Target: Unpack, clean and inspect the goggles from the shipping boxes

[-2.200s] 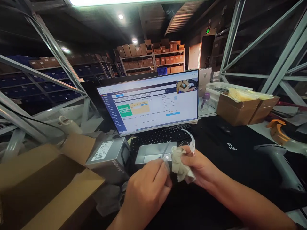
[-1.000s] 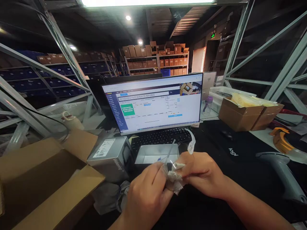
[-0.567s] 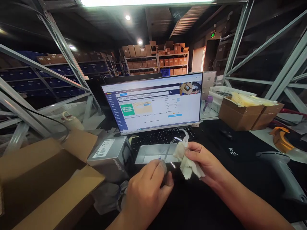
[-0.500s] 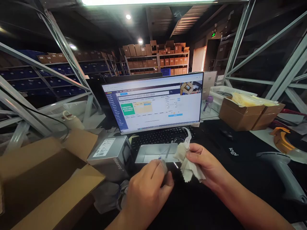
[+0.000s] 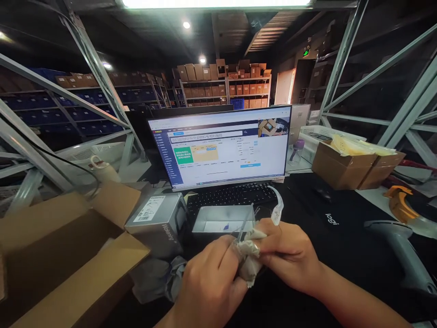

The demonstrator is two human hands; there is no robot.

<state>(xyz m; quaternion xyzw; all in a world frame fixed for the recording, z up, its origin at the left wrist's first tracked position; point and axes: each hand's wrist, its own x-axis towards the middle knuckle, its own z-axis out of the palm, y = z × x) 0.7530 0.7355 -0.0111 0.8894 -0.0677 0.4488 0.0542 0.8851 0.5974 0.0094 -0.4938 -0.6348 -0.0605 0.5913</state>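
My left hand is closed on a pair of clear-framed eyeglasses; its lenses are mostly hidden, while the temples stick up past my fingers. A pale cleaning cloth with a zigzag edge is pinched in my right hand and bunched against the glasses. The two hands meet in front of a shallow open pale box, which has a small blue mark inside. Left of it stands a grey carton printed "Wakening". Beside my left wrist lies a crumpled grey cloth item.
An open cardboard box takes up the lower left. A keyboard and lit monitor stand behind the hands. On the right are a mouse, a barcode scanner, a tape dispenser and cartons.
My right hand has moved left with the cloth and now presses it against the glasses by my left hand. The temples have shifted slightly to the right.
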